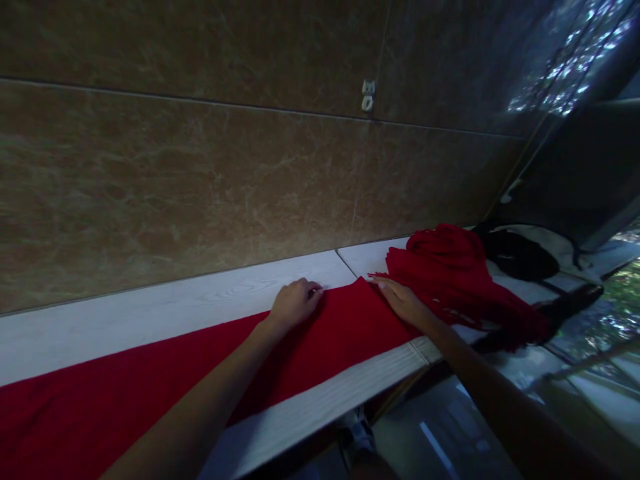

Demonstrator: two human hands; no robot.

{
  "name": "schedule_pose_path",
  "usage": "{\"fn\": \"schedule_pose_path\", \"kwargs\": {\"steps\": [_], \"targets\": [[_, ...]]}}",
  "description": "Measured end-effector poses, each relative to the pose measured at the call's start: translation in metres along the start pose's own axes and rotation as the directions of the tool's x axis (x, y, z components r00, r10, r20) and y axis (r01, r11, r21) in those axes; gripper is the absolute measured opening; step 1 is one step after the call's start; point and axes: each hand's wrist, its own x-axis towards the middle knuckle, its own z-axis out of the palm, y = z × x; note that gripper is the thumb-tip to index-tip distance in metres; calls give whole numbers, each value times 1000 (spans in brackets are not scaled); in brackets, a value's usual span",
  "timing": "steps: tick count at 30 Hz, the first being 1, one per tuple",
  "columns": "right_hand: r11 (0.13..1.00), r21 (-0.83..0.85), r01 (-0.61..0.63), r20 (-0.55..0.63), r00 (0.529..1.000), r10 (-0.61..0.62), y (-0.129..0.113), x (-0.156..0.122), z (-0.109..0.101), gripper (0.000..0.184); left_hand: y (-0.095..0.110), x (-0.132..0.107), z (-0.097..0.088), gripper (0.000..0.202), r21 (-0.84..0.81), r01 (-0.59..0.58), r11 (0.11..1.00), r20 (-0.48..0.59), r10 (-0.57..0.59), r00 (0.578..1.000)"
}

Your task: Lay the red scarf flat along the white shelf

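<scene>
A long red scarf (345,327) lies spread along a white ledge, running from the lower left to its end near the middle. My left hand (296,303) is at the far edge of the scarf, with fingers curled and thumb against them on the cloth's edge. Across the scarf's right end lies my right hand (404,303), its fingers stretched out and close together, palm down. A few red fringe threads show at its fingertips. What is under the right palm is hidden.
A crumpled heap of red fringed cloth (445,267) sits just right of my right hand. Beyond it is a black bag-like item (523,257). A brown tiled wall (225,180) rises behind the white ledge (200,300). The ledge's front edge drops to a floor below.
</scene>
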Motion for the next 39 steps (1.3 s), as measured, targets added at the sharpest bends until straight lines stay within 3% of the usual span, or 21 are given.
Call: {"fn": "schedule_pose_path", "kwargs": {"steps": [12,21,34,39], "targets": [[1000,11,21,29,999,-21,2,0,-4,48,-17,17,15,38,-185,-106,977,21,111,994],[1000,5,13,16,1000,-13,1,0,-2,48,-17,17,12,44,-388,-90,917,-30,86,996],[1000,-3,5,26,1000,-5,2,-1,-1,47,-22,31,15,53,-368,-36,929,56,61,997],[1000,-8,-7,47,999,7,3,1,-5,48,-19,19,5,55,-284,-52,958,67,74,995]]}}
